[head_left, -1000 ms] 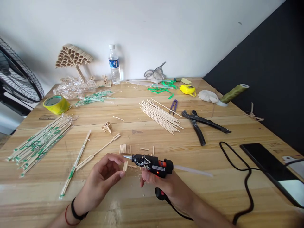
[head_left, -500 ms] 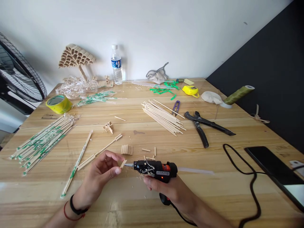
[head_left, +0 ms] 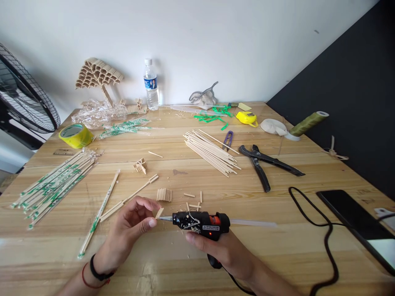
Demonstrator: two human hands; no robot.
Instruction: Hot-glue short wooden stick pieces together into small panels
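Note:
Between the thumb and fingertips of my left hand (head_left: 135,220) is a small piece of wooden stick (head_left: 159,213). My right hand (head_left: 220,248) grips a black hot glue gun (head_left: 197,222), its red light lit and a clear glue stick (head_left: 253,223) jutting from the back. The metal nozzle points left and meets or nearly touches the lower end of the wooden piece; a bead of glue cannot be made out. Just beyond lie a small panel of glued stick pieces (head_left: 164,195) and several loose cut pieces (head_left: 189,195).
Bare sticks (head_left: 210,154) lie mid-table beside purple snips (head_left: 227,140) and black cutters (head_left: 256,160). Wrapped chopsticks (head_left: 58,181) and yellow tape (head_left: 75,136) are on the left. A stick-built model (head_left: 98,76) and water bottle (head_left: 151,86) stand behind. A cable (head_left: 331,246) curves by a phone (head_left: 348,218).
The glue gun's nozzle has shifted very slightly left and down along the wooden piece. Both hands keep nearly the same pose, and the whole view has drifted slightly.

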